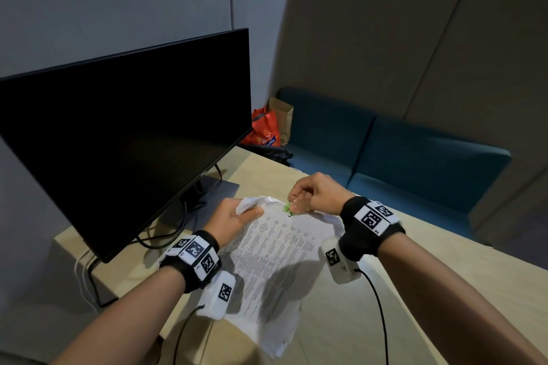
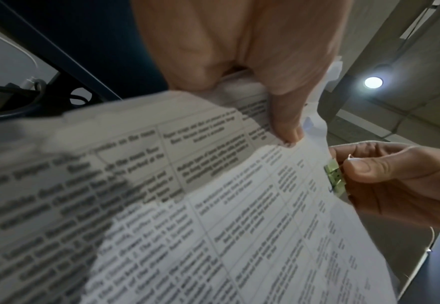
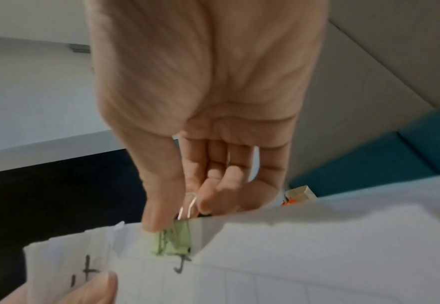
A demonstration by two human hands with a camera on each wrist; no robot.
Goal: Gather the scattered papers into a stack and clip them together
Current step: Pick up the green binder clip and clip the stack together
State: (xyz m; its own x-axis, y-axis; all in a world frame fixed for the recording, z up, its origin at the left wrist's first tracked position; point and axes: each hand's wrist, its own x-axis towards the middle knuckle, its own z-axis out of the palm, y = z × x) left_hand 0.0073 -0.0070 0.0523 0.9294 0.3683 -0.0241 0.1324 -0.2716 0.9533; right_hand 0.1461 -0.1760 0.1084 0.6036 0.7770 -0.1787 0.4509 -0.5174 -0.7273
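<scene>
A stack of printed papers point(image 1: 275, 249) is lifted off the table at its far end, its near end resting on the wood. My left hand point(image 1: 237, 215) grips the stack's far left corner, thumb on top point(image 2: 286, 123). A small green binder clip point(image 1: 287, 208) point(image 2: 334, 176) point(image 3: 173, 240) sits on the far edge of the papers point(image 3: 291, 257). My right hand point(image 1: 311, 195) point(image 3: 177, 214) pinches the clip's wire handles between thumb and fingers. The sheets' far edges look crumpled and uneven.
A black monitor point(image 1: 118, 139) stands to the left on the light wooden table point(image 1: 415, 290), with cables behind its stand. A teal sofa point(image 1: 400, 157) runs along the right, with an orange bag point(image 1: 264, 127) and a brown paper bag at its end.
</scene>
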